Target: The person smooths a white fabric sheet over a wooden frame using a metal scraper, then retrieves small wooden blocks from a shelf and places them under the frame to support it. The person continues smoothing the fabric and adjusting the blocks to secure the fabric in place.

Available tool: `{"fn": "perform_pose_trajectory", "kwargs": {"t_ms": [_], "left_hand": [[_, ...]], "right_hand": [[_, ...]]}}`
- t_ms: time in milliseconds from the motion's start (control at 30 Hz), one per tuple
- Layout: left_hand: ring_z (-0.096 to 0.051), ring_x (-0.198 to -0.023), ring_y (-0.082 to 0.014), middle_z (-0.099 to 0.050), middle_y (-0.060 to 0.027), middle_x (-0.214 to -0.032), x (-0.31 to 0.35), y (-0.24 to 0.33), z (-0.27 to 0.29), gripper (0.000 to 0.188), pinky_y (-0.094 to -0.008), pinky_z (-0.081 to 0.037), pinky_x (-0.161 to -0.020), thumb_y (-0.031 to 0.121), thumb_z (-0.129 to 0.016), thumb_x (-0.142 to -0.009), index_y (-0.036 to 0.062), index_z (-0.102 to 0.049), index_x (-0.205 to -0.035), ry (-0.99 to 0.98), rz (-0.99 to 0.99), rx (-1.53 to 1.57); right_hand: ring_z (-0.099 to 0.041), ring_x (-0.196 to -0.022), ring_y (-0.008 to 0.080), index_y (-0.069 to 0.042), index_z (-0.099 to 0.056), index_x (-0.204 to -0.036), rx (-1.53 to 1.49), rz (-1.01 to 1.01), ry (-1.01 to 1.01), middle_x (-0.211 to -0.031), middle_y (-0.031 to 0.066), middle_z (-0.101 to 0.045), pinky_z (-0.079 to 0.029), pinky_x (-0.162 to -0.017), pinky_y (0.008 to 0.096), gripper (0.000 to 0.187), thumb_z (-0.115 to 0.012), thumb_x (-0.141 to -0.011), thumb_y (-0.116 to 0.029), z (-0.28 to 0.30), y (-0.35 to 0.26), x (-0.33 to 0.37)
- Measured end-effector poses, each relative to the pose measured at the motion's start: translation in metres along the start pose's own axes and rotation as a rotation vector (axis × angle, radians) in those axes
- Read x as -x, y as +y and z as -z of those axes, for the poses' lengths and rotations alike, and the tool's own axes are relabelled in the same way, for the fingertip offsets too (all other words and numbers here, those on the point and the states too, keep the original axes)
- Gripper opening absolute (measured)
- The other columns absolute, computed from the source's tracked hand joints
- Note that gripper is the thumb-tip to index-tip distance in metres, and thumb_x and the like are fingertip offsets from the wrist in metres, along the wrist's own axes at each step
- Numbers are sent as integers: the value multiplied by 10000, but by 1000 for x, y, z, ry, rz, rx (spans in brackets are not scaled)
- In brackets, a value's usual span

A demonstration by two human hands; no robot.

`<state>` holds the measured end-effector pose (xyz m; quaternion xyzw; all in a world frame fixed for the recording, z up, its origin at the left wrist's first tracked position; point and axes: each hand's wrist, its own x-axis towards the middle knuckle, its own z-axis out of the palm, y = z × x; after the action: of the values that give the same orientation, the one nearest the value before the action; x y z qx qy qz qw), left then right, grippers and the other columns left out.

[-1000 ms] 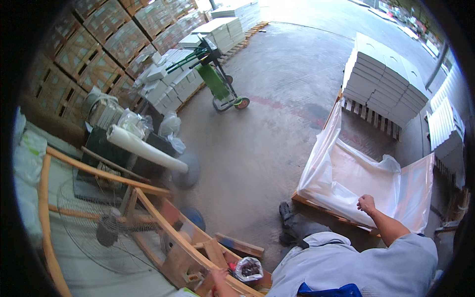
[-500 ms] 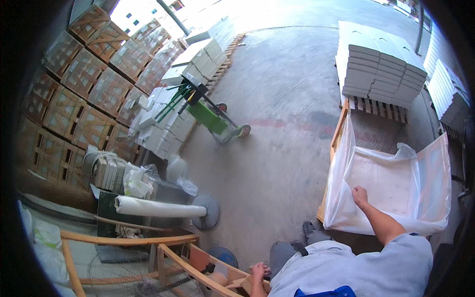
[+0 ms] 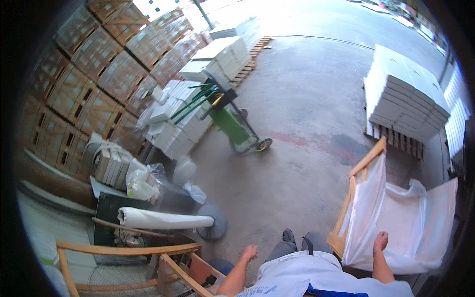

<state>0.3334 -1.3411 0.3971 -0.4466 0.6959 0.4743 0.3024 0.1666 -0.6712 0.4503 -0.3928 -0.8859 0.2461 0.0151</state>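
Concrete floor (image 3: 292,193), stacked crates (image 3: 74,91), plastic-lined box (image 3: 365,227), right hand (image 3: 380,241) fisted, left hand (image 3: 251,253), closure unclear

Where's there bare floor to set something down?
Widest patch: concrete floor between white roll and plastic-lined wooden crate, green cart beyond. It extends between the cart and stacked white slabs at right. Crowded: left, where wooden frame, roll and plastic bags cluster.

Bare left hand (image 3: 250,252) on the left, fingers partly curled; bare left forearm (image 3: 234,279) slants far and right from the near edge. Bare right hand (image 3: 380,241) on the right, slightly farther, fingers bunched; bare right forearm (image 3: 381,267) points nearly straight far. Hands well apart. Finger detail too small.
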Motion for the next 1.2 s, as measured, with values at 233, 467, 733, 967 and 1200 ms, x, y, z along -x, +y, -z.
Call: {"fn": "perform_pose_trajectory", "kwargs": {"t_ms": [233,467,733,967,1200], "left_hand": [[-613,-530,-196,-634,-95,-715,-36,155,51,369,-353,-489,-476,350,-500,-918,7,-597,-824,169,-291,33],[-624,-542,-196,-625,-102,-670,-71,161,13,389,-360,-497,-486,367,-490,-903,13,-617,-804,253,-436,-110],[-624,-515,-258,-648,-137,-633,-47,82,-60,435,-393,-508,-509,368,-447,-896,5,-652,-770,298,-70,49],[-649,-584,-280,-651,-142,-635,-29,65,-52,437,-436,-526,-619,335,-415,-896,3,-655,-741,479,-68,85],[-671,-656,-308,-662,-148,-665,17,36,-19,404,-448,-527,-711,331,-430,-904,21,-673,-817,556,243,542]], "right_hand": [[-607,-949,320,5,-572,-1109,-48,507,-47,-1036,175,-625,-469,-867,405,251,-551,-891,-117,-19,-94,41],[-652,-611,210,65,-608,-980,-118,399,-719,-783,149,-659,-532,-592,336,256,-544,-850,-147,-112,-188,-11],[-605,-531,168,3,-544,-987,-149,152,-978,-795,113,-627,-458,-399,275,230,-521,-884,-202,-171,-329,-142],[-633,-670,214,-84,-552,-989,42,-74,-1285,-776,63,-603,-516,-516,359,232,-531,-908,-300,-238,-379,-143],[-644,-736,276,-53,-682,-959,607,1413,-1285,-890,129,-687,-524,-655,416,258,-509,-896,-235,-302,-439,-34]]}}
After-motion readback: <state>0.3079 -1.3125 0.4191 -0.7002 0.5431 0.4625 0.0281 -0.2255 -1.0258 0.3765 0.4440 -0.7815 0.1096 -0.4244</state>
